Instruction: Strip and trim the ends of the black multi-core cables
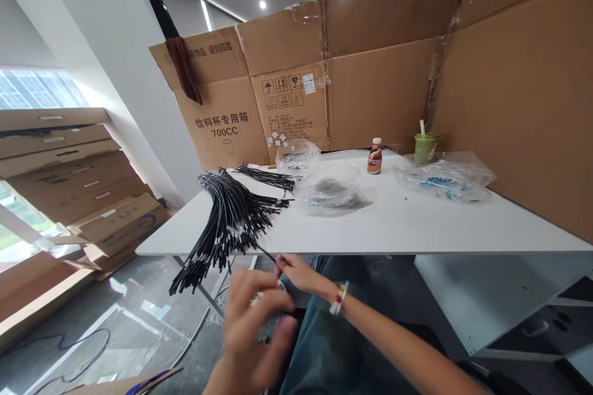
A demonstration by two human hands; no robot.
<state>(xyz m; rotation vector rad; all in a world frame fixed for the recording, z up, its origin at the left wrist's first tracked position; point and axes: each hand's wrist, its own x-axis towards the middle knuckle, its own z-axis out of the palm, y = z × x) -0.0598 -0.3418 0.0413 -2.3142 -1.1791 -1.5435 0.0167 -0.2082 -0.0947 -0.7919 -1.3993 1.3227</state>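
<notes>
My right hand (296,271), with a beaded bracelet (340,298) on its wrist, pinches a thin black cable (266,253) just beyond the table's front edge. The cable's other end runs toward a large bundle of black cables (231,210), which hangs partly over the edge and has pale bits near its ends. Closer to the camera, my left hand (257,333) is raised and blurred. Its fingers are bent, the thumb stands apart, and I make out nothing held between them.
On the white table (393,228) lie a smaller cable bundle (266,177) and a clear bag of small grey parts (328,188). A brown bottle (374,157), a green cup (425,147) and another plastic bag (447,180) stand right. Cardboard walls (380,86) enclose the back.
</notes>
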